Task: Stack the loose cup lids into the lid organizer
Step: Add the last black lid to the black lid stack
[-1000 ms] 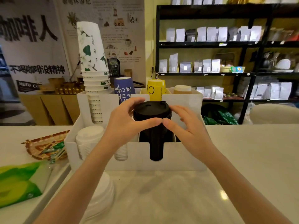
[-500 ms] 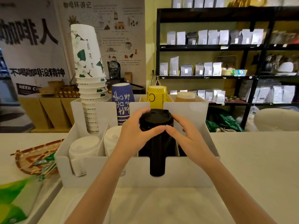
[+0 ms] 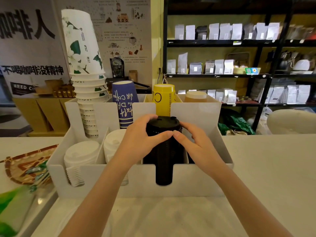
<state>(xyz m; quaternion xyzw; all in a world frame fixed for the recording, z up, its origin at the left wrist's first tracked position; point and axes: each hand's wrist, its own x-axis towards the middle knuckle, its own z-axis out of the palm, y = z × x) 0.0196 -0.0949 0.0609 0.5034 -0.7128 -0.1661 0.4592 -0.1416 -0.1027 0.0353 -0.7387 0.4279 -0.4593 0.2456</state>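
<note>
Two hands: the left hand (image 3: 139, 139) and the right hand (image 3: 196, 144). One white lid organizer (image 3: 196, 178) on one counter (image 3: 273, 168). Three lid stacks: two white lid stacks (image 3: 80, 156) and one black lid stack (image 3: 163, 151). Four cup stacks at the far side: the floral cup stack (image 3: 85, 69), blue cup stack (image 3: 124, 103), yellow cup stack (image 3: 163, 98) and tan cup stack (image 3: 195, 96).

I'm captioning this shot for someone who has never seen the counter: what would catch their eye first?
Dead centre, the left hand and right hand clasp the top of a tall stack of black lids standing in the white lid organizer. To its left sit two stacks of white lids. Behind, at upper left, a leaning tower of leaf-printed paper cups rises above everything.
</note>
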